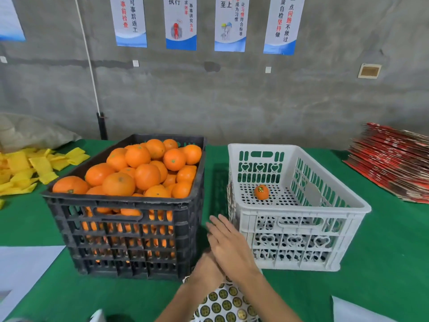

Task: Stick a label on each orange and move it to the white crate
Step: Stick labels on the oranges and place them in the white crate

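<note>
Both hands meet in the near gap between the crates: right hand (228,240) flat with straight fingers, lying over the left hand (205,267), whose grip I cannot tell. One labelled orange (261,192), label up, sits in the white crate (301,205)

Your right hand (228,242) lies over your left hand (206,267), so you cannot see the left fingers or whether they hold something. The label sheet (226,303) is partly covered by your forearms and cut by the bottom edge. The sticker on the orange (261,192) in the white crate (325,201) is too small to read.
</note>
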Demonstrator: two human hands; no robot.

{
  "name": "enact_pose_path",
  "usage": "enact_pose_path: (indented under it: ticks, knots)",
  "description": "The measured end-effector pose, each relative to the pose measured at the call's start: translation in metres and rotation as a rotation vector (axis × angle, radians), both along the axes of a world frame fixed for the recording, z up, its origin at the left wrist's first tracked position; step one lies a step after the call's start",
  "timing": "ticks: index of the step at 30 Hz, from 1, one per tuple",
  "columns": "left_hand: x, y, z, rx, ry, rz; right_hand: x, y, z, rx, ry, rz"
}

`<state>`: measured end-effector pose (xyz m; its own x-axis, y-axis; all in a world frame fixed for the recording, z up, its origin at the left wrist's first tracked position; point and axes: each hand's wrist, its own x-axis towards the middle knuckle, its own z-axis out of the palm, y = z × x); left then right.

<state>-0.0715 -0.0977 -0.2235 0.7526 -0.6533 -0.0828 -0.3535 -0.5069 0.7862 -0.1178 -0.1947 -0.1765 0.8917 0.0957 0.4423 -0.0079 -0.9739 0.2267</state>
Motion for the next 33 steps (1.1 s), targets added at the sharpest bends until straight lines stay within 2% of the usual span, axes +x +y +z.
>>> enact_pose_path:
  ticks: [3,6,9,12,15,24,29,33]
  knots:
    - [-0.001,0.015,-0.006,0.173,-0.204,-0.070,-0.018,0.000,-0.046,0.332,0.243,-0.048]
    - [0.000,0.024,-0.016,0.227,-0.297,-0.060,-0.032,-0.003,-0.066,0.602,0.244,-0.132]
    - [-0.003,0.028,-0.027,0.222,-0.361,-0.102,-0.037,-0.002,-0.070,0.735,0.282,-0.122]
    - [-0.003,0.034,-0.034,0.150,-0.320,-0.080,-0.035,-0.004,-0.077,0.753,0.334,-0.108]
    - [-0.004,0.038,-0.037,0.069,-0.287,-0.064,-0.031,-0.007,-0.083,0.760,0.306,-0.129]
    - [-0.004,0.042,-0.046,-0.041,-0.232,-0.015,-0.019,-0.009,-0.080,0.560,0.185,-0.098]
    - [-0.004,0.043,-0.049,-0.075,-0.221,-0.015,-0.012,-0.011,-0.079,0.685,0.150,-0.086]
    - [-0.002,0.043,-0.051,-0.098,-0.200,-0.007,-0.014,-0.009,-0.082,0.527,0.154,-0.056]
